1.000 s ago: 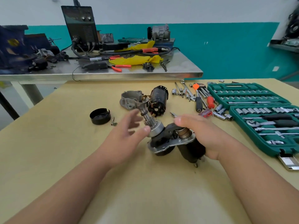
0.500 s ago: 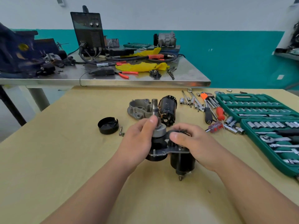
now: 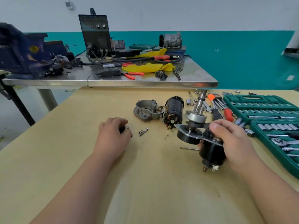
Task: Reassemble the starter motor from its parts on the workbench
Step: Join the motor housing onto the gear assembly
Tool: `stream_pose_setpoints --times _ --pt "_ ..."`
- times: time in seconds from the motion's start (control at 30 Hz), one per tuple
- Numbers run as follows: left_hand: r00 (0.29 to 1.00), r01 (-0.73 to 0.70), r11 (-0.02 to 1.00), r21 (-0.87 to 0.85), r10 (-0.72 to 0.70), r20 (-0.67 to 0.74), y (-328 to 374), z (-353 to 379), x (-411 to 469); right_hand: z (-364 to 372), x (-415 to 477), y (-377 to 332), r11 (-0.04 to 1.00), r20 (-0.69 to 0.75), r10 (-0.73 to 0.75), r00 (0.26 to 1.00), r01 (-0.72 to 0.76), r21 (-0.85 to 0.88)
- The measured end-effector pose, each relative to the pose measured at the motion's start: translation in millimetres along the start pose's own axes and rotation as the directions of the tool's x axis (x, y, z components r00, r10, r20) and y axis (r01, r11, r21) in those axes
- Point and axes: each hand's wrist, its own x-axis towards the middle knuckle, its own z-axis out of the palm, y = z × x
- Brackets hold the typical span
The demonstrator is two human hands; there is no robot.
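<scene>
The left hand curls round the mostly hidden black cap; the right hand grips the motor assembly.

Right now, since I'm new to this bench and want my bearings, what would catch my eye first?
The half-built black-and-steel starter motor assembly, its shaft pointing up, is gripped in the right hand at centre right. The left hand curls over a black round plastic cap at centre left. A green plastic socket-set case lies open at the far right.
</scene>
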Motion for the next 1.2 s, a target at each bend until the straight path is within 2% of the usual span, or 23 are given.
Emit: stream_pose_setpoints --times 0.1,0.23,0.53,0.6,0.63,0.67,0.7,0.77,0.8,0.87,1.0,1.1,1.13,1.2 --pt "0.996 0.079 0.983 0.166 -0.086 0.033 -6.2 -2.7 1.6 3.7 -3.2 0.1 0.98 0.036 -0.099 0.994 0.103 -0.172" --pt "0.973 0.222 0.96 0.171 -0.229 0.022 -14.3 -10.3 5.5 10.5 -5.1 -0.4 0.969 0.084 -0.087 0.993 0.104 -0.224" --pt "0.967 0.218 0.93 0.296 -0.246 0.063 -14.4 -15.0 2.5 10.8 -7.5 -0.7 0.969 0.148 -0.059 0.987 0.093 -0.23" --pt "0.989 0.15 0.981 0.122 -0.147 -0.031 -1.3 -17.1 -5.5 13.1 -8.4 0.8 0.966 0.174 -0.047 0.984 0.089 -0.243" --pt "0.995 0.057 0.997 -0.053 -0.061 -0.073 8.2 -18.0 -12.2 15.7 -8.7 1.3 0.962 0.185 -0.042 0.982 0.09 -0.257" --pt "0.997 -0.059 0.97 -0.238 0.046 -0.06 18.7 -19.2 -20.8 20.1 -8.9 1.2 0.96 0.197 -0.038 0.98 0.09 -0.264" --pt "0.986 -0.138 0.916 -0.377 0.165 0.039 30.6 -19.5 -30.4 25.8 -8.9 0.3 0.96 0.216 -0.031 0.976 0.089 -0.265" --pt "0.889 -0.119 0.843 -0.524 0.326 0.322 50.0 -14.6 -50.6 39.9 -8.8 -2.9 0.957 0.272 -0.01 0.962 0.088 -0.276" --pt "0.86 -0.052 0.826 -0.561 0.323 0.396 53.2 -10.0 -56.1 46.4 -7.8 -4.0 0.953 0.297 -0.006 0.955 0.096 -0.288" --pt "0.895 0.041 0.797 -0.602 0.238 0.376 51.4 -3.8 -54.7 57.9 -4.0 -4.6 0.945 0.323 -0.011 0.946 0.115 -0.306" --pt "0.964 -0.026 0.808 -0.588 0.177 0.201 36.5 -8.3 -40.4 79.6 6.2 -11.9 0.937 0.398 0.016 0.917 0.125 -0.325" --pt "0.981 -0.033 0.809 -0.587 0.137 0.134 26.5 -17.8 -29.5 89.4 20.0 -22.3 0.878 0.458 -0.003 0.889 0.221 -0.425" --pt "0.987 -0.036 0.814 -0.58 0.119 0.106 24.0 -21.1 -26.2 87.4 27.6 -23.4 0.858 0.406 -0.051 0.912 0.248 -0.45" --pt "0.996 -0.044 0.823 -0.566 0.082 0.042 19.1 -27.3 -19.8 73.0 50.3 -19.5 0.873 0.15 -0.148 0.977 0.201 -0.445"
